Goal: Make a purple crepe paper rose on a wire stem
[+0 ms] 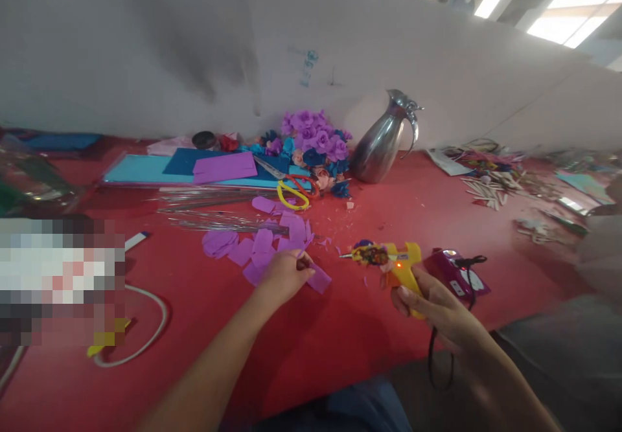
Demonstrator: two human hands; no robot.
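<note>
My right hand [435, 302] is closed around the grip of a yellow hot glue gun [411, 270]. Its nozzle points left, its front part is smeared with dark residue, and a small orange light glows on its side. My left hand [286, 280] is pinched closed on a purple paper piece [319, 279], which shows below the fingertips; a thin purple edge also sticks up above them. Just behind this hand lie loose purple paper petals [262, 241], some overlapping and some in a small stack [219, 243]. The glue gun is apart from the paper.
Scissors [286, 186] rest beside thin metal wires [218, 219] and paper sheets [131, 170]. Paper flowers [315, 135] and a metal jug [383, 140] stand by the wall. A purple box [457, 273] with a black cord lies right. Another person's sleeve [602, 244] is at far right.
</note>
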